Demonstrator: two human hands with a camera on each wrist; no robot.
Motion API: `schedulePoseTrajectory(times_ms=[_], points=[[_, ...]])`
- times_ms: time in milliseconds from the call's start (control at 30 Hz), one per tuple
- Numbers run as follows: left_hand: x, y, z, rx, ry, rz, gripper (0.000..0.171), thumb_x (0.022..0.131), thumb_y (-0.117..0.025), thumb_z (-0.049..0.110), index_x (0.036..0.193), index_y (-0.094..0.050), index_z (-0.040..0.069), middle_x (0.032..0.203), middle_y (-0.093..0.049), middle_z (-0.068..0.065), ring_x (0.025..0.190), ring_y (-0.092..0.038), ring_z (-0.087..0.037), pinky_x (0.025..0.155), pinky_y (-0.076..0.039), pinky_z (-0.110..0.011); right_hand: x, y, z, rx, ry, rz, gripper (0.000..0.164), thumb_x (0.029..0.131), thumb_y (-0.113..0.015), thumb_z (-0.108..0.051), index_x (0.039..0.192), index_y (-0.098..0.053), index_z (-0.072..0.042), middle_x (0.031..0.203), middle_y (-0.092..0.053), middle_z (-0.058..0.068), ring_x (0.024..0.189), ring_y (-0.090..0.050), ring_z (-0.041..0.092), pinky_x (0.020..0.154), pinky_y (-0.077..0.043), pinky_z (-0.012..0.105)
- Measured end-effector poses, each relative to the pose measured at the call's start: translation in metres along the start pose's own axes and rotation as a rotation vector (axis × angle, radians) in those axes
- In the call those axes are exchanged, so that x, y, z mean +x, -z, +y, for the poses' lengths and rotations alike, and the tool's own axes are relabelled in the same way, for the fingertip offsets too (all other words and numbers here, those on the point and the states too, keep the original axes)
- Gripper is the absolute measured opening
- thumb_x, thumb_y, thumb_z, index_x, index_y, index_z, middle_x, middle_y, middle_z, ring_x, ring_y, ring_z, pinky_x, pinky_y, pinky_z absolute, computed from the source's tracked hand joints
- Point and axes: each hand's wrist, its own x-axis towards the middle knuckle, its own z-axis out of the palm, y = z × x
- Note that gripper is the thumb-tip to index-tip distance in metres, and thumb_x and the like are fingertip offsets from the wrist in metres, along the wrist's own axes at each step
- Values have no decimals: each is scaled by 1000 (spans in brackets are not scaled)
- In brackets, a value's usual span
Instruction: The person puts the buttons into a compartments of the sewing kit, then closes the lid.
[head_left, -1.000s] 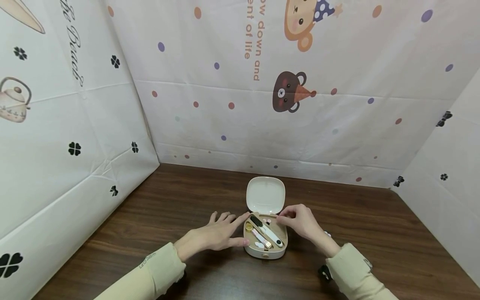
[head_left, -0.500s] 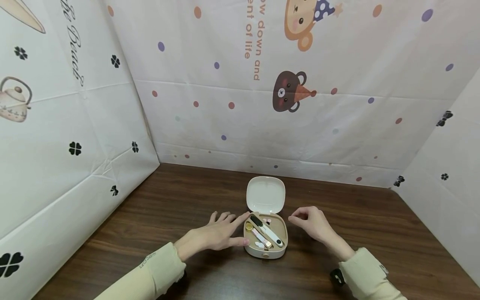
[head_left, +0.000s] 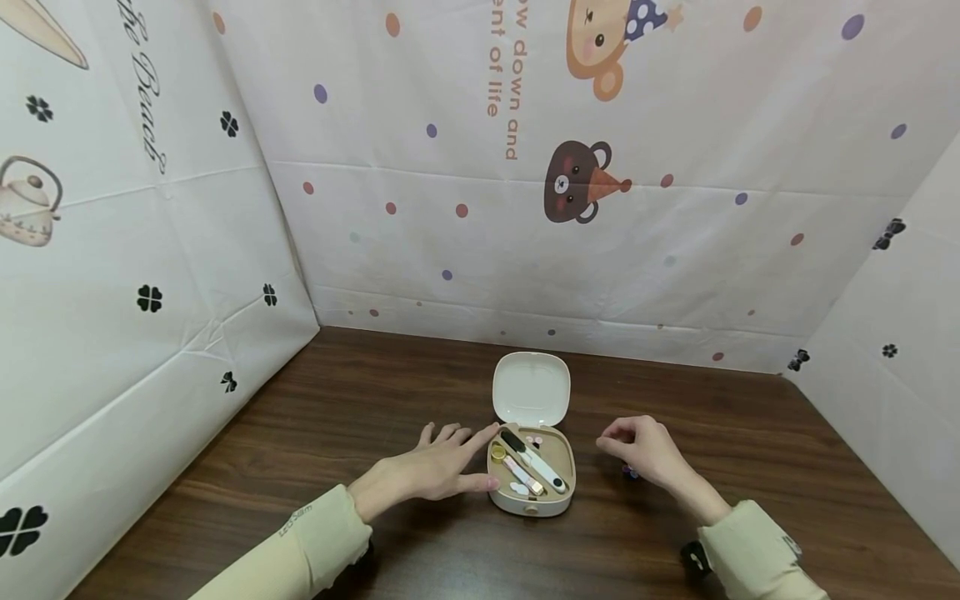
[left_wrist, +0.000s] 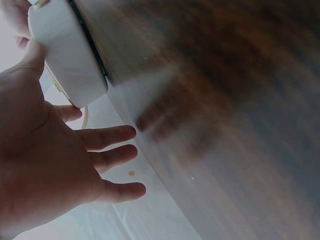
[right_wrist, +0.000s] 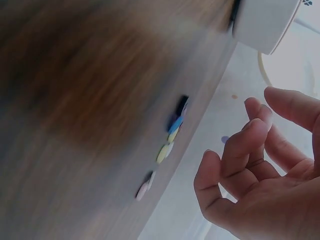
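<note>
- Two hands show on the dark wooden table; we read clock directions with the box as the dial's centre, twelve pointing away from the wearer.
- Our task's thing, the box, is white and stands just right of six o'clock in the head view, its lid raised at twelve and a round clasp at six.
- We find the left hand at nine o'clock, fingers spread, its index fingertip touching the box near ten-thirty and its thumb near eight.
- We place the right hand at about three o'clock, apart from the box, fingers loosely curled; we see nothing held, though we cannot tell whether thumb and forefinger meet.
- Inside, we see a white tool with dark ends, slanting from eleven toward four.
- Beside it we note a pinkish clipper with a gold end, a gold ring-like piece at ten, a flat white piece at seven, and small pinkish pieces at twelve.
- Near the right hand, in its wrist view, we make out small coloured pieces on the table, too blurred to name.
- Behind, toward twelve, we see a printed cloth.
</note>
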Motion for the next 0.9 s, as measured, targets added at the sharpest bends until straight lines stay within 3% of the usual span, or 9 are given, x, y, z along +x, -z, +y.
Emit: schedulePoseTrajectory(times_ms=[333,667,900], points=[[0,0,0,1,6,-7,84,88,-42,71,155,-15,28,147,-43,-15,143,-31,-37,110,-19,-68,-3,6,10,-104,13,26,10,86,-71,-18,81,-73,-10,62,-65,0,55,-56,8,57,-41,21],[0,1,0,1,0,-9,84,88,-41,72,155,-15,28,148,-43,-14,143,-31,-37,110,-18,-68,-8,15,20,-169,5,-16,7,85,-72,-16,79,-72,-12,66,-63,-4,56,-47,4,54,-39,23],[0,1,0,3,2,-11,84,88,-41,72,155,-15,28,148,-43,-14,143,-30,-36,111,-18,-68,-6,17,27,-220,-5,-37,7,83,-72,-13,76,-70,-13,65,-62,-5,57,-50,8,54,-40,25]])
